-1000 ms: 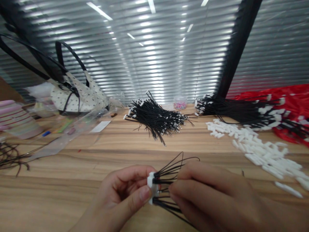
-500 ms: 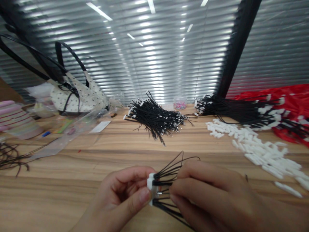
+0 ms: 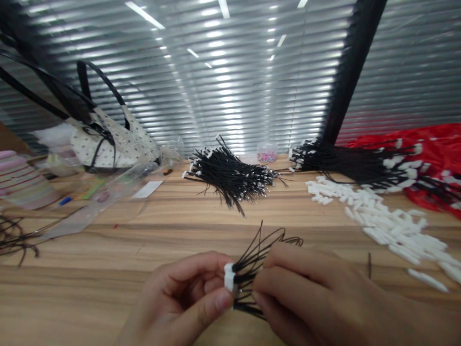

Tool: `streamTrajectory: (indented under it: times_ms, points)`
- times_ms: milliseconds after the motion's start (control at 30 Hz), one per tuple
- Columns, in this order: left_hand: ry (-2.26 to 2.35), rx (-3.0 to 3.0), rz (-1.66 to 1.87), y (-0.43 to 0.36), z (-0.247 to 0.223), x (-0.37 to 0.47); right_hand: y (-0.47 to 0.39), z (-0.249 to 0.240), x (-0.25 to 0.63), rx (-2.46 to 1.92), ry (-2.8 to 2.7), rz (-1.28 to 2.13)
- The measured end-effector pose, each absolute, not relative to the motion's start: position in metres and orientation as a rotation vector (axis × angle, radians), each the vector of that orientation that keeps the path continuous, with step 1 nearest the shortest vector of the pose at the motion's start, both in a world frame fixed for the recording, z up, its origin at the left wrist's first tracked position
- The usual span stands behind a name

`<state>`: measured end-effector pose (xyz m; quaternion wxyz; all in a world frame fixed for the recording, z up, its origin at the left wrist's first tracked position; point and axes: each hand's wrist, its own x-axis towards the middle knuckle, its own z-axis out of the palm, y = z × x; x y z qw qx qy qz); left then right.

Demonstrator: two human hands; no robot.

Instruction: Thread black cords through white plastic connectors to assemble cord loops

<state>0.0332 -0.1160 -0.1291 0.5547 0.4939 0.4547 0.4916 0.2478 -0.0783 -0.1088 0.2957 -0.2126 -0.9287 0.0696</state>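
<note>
Between the thumb and fingers of my left hand (image 3: 190, 293) is a white connector (image 3: 229, 277), held upright near the bottom centre. Several black wires (image 3: 252, 253) run from its right side toward my right hand (image 3: 306, 288). That hand is closed, its fingertips pinching a thin black wire just right of the connector, where a small metallic tip shows. Part of the wires is hidden behind the right fingers.
A pile of black wires (image 3: 230, 175) lies beyond my hands. Farther right are another wire bundle (image 3: 345, 161), scattered white connector pieces (image 3: 399, 230) and red plastic (image 3: 439, 144). At left are a dotted bag (image 3: 118, 139), a striped container (image 3: 23, 180) and loose wires (image 3: 14, 238).
My left hand and the connector have shifted slightly right, and the connector has turned a little. The loose wire ends above my right hand have spread differently.
</note>
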Motion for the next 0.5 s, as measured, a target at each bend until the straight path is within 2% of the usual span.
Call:
streamTrajectory:
  times_ms: [167, 500]
  points:
    - [1.065, 1.186, 1.138, -0.1173, -0.1258, 0.0333, -0.0787, -0.1083, 0.2452, -0.583, -2.419, 0.176]
    - [1.092, 1.183, 1.169, -0.1194, -0.1230, 0.0354, -0.0847, -0.1076, 0.2430, -0.719, -2.257, 0.405]
